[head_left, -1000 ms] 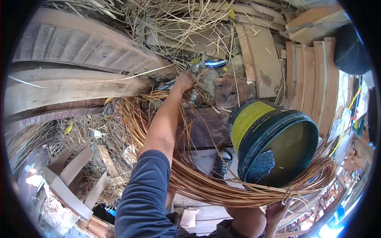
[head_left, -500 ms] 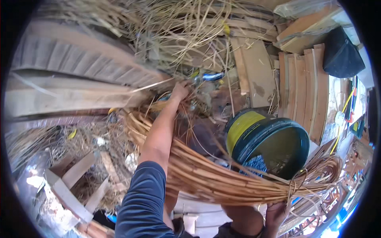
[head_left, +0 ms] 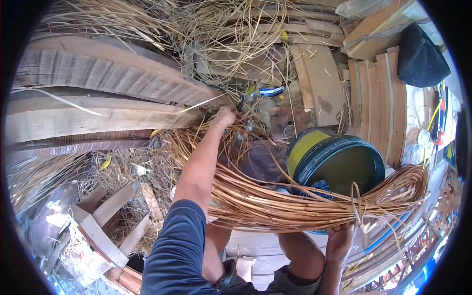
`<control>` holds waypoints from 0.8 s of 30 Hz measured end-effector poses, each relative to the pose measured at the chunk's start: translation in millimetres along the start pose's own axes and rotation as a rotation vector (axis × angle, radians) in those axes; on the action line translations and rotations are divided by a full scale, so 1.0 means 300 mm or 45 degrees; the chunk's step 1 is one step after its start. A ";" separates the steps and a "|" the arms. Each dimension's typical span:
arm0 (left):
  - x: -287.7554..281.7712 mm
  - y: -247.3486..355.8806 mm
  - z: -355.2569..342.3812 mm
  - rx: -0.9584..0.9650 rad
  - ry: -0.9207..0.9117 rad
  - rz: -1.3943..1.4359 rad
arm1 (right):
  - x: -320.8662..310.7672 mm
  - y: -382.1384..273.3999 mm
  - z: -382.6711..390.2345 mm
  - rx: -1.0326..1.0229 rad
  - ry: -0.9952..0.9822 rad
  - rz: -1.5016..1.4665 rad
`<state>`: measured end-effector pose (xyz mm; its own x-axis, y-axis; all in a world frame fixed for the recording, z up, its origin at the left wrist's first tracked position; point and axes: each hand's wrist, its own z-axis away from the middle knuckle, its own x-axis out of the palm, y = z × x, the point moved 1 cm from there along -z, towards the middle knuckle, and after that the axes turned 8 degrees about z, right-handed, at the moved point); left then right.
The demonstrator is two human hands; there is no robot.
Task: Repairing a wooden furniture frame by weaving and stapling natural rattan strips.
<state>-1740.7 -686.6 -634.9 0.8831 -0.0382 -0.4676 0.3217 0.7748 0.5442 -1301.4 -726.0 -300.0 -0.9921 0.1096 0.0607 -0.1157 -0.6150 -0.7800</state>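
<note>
A long bundle of thin brown canes point(head_left: 275, 201), probably rattan, lies across in front of me. It bends into loops at its right end, where a pale strip point(head_left: 358, 204) is tied around it. My right hand point(head_left: 339, 241) is closed on the bundle from below, near that tie. My left hand point(head_left: 225, 118) reaches far forward to the loose, tangled ends beside the wooden beams. Its fingers look curled, but what they hold is hidden. Just behind the bundle stands a dark bucket point(head_left: 373, 157) with a yellow label, holding murky liquid and a dark speckled cloth or brush.
Thick wooden beams point(head_left: 98, 115) run in from the left. Loose pale strips point(head_left: 236, 49) lie heaped at the far side. Boards point(head_left: 322, 91) and a dark container point(head_left: 423, 61) are at the right. A broken wooden box point(head_left: 98, 236) sits among scraps at the near left.
My right hand and the right part of the cane bundle have risen in the view. My left hand stays at the tangled ends, slightly lower in the view.
</note>
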 end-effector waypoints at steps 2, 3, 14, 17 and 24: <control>0.057 -0.006 -0.049 0.139 0.110 0.038 | -0.004 0.005 -0.019 -0.005 0.031 -0.034; 0.092 -0.014 -0.101 0.115 0.090 -0.058 | -0.009 0.005 -0.026 -0.007 0.089 -0.001; 0.126 -0.016 -0.148 0.134 0.032 0.329 | 0.012 -0.005 -0.031 0.023 0.277 0.221; 0.028 0.039 -0.018 -0.078 -0.112 -0.099 | 0.025 0.005 -0.020 0.013 0.062 0.063; 0.127 0.038 -0.153 0.284 -0.184 -0.268 | -0.068 0.019 -0.039 0.167 0.226 0.325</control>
<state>-1719.0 -650.4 -678.4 0.8236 -0.2840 -0.4909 0.5546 0.5842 0.5925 -1281.3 -722.7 -312.9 -0.9673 0.0667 -0.2447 0.1185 -0.7342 -0.6685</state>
